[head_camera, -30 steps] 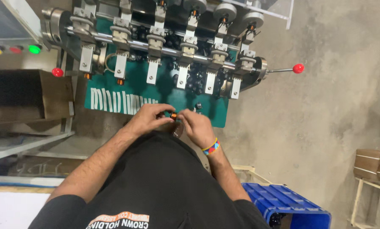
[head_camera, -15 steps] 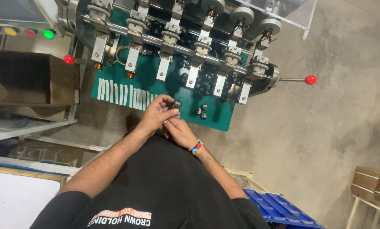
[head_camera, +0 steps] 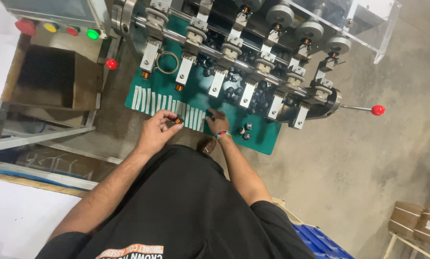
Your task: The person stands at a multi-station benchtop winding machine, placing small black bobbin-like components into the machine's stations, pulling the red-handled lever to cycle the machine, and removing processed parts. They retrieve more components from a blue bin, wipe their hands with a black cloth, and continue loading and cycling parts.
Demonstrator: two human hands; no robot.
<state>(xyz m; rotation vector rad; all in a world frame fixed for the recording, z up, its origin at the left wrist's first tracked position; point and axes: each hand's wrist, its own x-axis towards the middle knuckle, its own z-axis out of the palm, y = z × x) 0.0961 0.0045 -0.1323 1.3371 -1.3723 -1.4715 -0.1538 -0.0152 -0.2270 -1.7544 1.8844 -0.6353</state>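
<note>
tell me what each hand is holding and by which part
The left hand pinches a small copper-wound coil between its fingertips, by the coil's sides. The right hand rests on the green mat; whether it holds anything cannot be told.

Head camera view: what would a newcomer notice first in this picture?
First, the long winding machine with its row of metal stations, across the top over a green mat. Below it, the left hand pinches a small copper-wound coil, while the right hand rests on the mat. Coloured buttons sit top left.
</note>
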